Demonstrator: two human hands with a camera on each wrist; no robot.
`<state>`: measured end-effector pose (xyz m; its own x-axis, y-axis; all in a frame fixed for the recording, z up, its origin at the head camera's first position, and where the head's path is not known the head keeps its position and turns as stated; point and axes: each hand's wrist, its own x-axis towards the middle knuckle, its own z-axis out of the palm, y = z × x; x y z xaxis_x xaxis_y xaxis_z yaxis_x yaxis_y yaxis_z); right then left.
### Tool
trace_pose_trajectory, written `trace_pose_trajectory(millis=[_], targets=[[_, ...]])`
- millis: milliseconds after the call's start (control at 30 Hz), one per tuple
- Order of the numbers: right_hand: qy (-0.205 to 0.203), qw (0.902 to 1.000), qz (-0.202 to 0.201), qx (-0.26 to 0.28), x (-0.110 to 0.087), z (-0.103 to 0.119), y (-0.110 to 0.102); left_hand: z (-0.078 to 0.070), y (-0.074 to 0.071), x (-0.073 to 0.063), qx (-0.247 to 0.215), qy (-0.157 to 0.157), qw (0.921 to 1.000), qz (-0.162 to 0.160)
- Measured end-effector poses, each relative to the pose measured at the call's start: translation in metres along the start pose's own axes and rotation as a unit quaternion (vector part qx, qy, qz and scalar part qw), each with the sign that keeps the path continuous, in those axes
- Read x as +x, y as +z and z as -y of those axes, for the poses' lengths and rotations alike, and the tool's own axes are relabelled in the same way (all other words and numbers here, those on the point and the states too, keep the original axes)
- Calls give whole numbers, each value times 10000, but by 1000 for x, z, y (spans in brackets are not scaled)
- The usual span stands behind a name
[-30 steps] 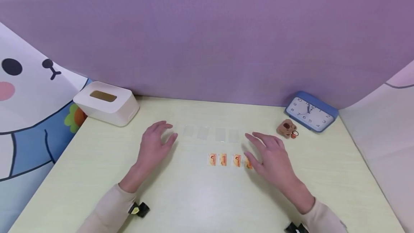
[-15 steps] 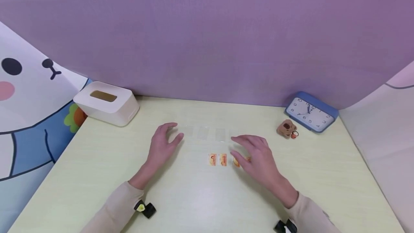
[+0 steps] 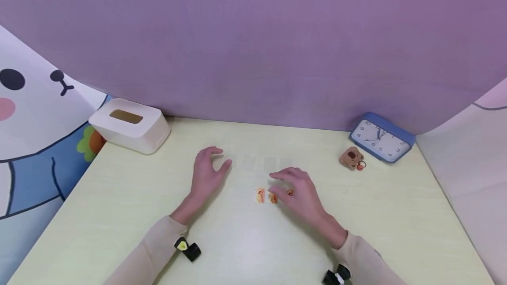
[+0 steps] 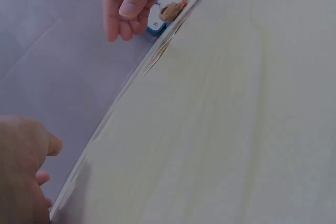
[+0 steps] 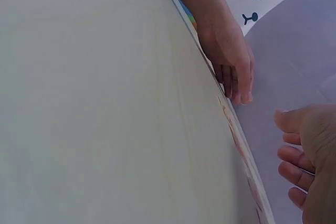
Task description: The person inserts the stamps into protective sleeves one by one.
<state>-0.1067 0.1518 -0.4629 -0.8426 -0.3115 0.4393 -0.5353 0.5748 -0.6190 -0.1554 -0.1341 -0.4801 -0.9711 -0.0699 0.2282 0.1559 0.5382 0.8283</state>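
Observation:
A row of small orange-printed pieces (image 3: pixel 260 195) lies mid-table in the head view; my right hand partly covers those at its right end. Behind them is a row of faint clear rectangles (image 3: pixel 248 163). My right hand (image 3: pixel 298 192) hovers over the printed pieces, thumb and fingers loosely bent and apart. Left of the clear rectangles, my left hand (image 3: pixel 207 176) is raised above the table, thumb and index spread. Nothing shows between the fingers of either hand. From the right wrist, the right hand (image 5: pixel 315 156) appears with relaxed fingers.
A white tissue box (image 3: pixel 130 124) stands at the back left corner of the pale table (image 3: pixel 245 250). At the back right are a blue clock (image 3: pixel 381 139) and a brown bear-like trinket (image 3: pixel 351 158). A purple cloth (image 3: pixel 253 47) hangs behind the table.
My right hand has moved left along the row, from its right end over its right-hand pieces. My left hand has shifted right, toward the clear rectangles.

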Motion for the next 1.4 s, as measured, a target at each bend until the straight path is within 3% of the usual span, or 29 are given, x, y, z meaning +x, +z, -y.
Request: trace_pose_trajectory(millis=[167,333,500,767,1067,1400], targets=[[173,9993,313,65,1,3,10,0,2,0,356,-133,9993,-15],[127,9993,315,-134,2,5,19,1,4,0,662,-256,9974,132],[31,9991,298,-292,3,5,26,2,7,1,799,-210,9965,154],[80,9973,603,-409,3,4,29,3,11,5,1144,-90,9933,137],[237,9970,702,-215,5,6,30,-3,6,6,1011,-393,9935,344],[402,9971,606,223,7,6,32,-1,5,5,980,-487,9936,288]])
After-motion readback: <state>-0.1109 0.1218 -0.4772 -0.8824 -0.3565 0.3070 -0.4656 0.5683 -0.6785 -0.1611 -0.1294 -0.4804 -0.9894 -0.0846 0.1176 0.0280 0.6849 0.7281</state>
